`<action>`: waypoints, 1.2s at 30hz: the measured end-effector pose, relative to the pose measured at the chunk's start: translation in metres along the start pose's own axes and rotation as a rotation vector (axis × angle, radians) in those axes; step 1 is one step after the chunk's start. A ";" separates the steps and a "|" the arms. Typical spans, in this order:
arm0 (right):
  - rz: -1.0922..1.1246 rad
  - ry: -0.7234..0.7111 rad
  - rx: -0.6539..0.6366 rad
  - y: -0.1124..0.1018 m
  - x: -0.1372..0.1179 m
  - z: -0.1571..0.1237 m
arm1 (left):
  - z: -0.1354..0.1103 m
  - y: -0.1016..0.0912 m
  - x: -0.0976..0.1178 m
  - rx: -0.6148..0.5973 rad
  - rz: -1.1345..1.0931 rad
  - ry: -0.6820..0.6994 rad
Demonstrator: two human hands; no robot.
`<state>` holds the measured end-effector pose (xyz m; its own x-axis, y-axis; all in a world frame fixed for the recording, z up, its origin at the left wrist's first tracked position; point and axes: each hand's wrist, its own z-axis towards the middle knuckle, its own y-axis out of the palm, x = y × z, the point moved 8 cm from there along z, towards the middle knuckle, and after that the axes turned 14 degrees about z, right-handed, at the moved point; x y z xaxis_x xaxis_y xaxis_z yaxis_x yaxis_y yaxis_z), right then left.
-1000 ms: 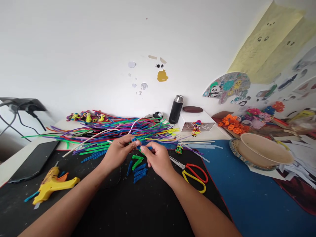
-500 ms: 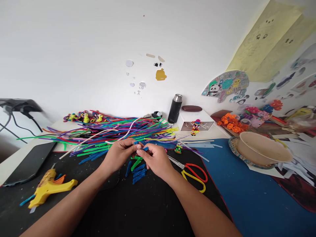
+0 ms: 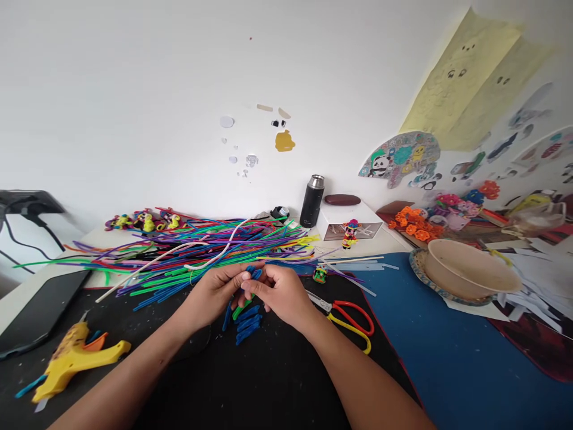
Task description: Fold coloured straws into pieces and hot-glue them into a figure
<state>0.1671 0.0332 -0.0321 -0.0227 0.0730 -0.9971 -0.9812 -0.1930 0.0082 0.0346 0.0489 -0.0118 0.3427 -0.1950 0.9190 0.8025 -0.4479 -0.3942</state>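
My left hand (image 3: 220, 291) and my right hand (image 3: 281, 291) meet above the black mat (image 3: 250, 388). Between their fingertips is a short piece of blue pipe cleaner (image 3: 254, 273), which both hands pinch; the fingers cover part of it. Just below lie several short blue pipe-cleaner pieces (image 3: 248, 326) in a row, and a green piece (image 3: 242, 309) partly hidden by my fingers. To the right of my right hand rest scissors (image 3: 353, 322) with one red and one yellow handle. A small green figure piece (image 3: 320, 275) sits beyond them.
A pile of long coloured pipe cleaners (image 3: 179, 257) spreads behind my hands. A yellow glue gun (image 3: 76, 358) and a dark phone (image 3: 42, 310) lie at left. Behind stand a black thermos (image 3: 312, 202) and a small finished figure (image 3: 350, 233). A beige bowl (image 3: 474, 269) is at right.
My fingers have shifted around the blue pipe cleaner, and more of it now shows above the thumbs. The view has turned slightly, moving most of the scene left.
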 end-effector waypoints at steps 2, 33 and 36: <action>0.046 0.018 -0.015 0.000 0.003 0.002 | -0.002 0.005 0.000 -0.044 -0.038 0.011; 0.429 0.062 -0.143 0.021 0.002 0.000 | -0.011 0.017 0.006 -0.273 -0.500 0.012; 0.418 0.054 -0.122 0.020 0.000 -0.001 | -0.013 0.014 0.005 -0.288 -0.465 -0.008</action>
<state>0.1475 0.0282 -0.0316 -0.3994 -0.0864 -0.9127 -0.8599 -0.3100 0.4056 0.0413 0.0303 -0.0130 -0.0120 0.0871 0.9961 0.7044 -0.7063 0.0702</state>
